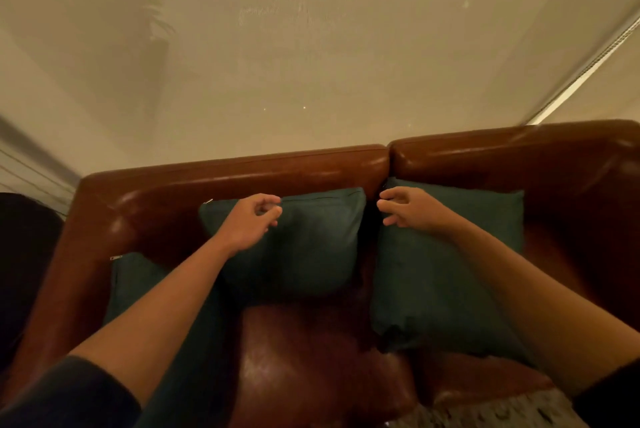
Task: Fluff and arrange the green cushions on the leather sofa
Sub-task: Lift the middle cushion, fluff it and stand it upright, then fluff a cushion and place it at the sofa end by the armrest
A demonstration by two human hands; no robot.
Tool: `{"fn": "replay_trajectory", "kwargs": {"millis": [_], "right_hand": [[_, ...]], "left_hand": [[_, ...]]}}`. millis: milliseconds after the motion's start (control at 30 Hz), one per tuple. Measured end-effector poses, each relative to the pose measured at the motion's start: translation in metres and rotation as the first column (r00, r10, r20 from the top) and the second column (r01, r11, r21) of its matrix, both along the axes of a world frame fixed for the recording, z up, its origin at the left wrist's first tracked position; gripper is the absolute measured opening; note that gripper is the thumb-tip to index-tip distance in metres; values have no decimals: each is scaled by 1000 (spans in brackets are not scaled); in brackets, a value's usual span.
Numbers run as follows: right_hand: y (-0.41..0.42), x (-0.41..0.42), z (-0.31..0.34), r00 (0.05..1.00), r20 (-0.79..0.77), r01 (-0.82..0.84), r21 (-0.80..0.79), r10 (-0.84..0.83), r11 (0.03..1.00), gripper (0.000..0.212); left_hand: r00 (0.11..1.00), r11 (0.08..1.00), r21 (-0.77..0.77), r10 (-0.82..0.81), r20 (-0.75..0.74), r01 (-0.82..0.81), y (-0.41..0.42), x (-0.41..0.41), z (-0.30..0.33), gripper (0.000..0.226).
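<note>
- Left hand (251, 223): grip loosely curled, holding nothing, over the middle cushion (304, 247).
- Right hand (408, 208): fingers apart at the right cushion (443, 285) top corner (contact unclear).
- Both cushions lean on the sofa (242, 171) backrest; a third cushion (138, 285) by the left arm; bare seat in front.

Living room: leather sofa (311, 168), green cushions (304, 240), sheer curtain (311, 47).
</note>
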State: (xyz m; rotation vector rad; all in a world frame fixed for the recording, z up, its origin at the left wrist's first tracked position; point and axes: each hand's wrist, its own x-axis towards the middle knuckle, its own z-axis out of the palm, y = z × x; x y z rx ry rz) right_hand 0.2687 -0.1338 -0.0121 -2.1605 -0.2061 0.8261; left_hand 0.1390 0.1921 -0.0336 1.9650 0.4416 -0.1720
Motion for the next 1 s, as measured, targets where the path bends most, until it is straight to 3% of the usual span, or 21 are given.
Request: {"fn": "replay_trajectory", "kwargs": {"millis": [500,633,767,1000], "right_hand": [[-125,-18,-14,980,-77,192,131,-184,973,30],[-173,-1,-28,985,-102,151,118,-139,981,37],[-222,19,-47,985,-140,123,119,-106,985,31],[-303,54,-91,972,-111,213,36,-208,976,31]], "left_hand": [[998,994,-113,-13,-68,6,-123,3,-19,19],[994,995,-95,19,-112,-29,-180,19,-32,17],[984,996,-84,23,-176,-38,-231,39,-50,18],[952,986,-75,124,-280,-151,-288,69,-84,22]]}}
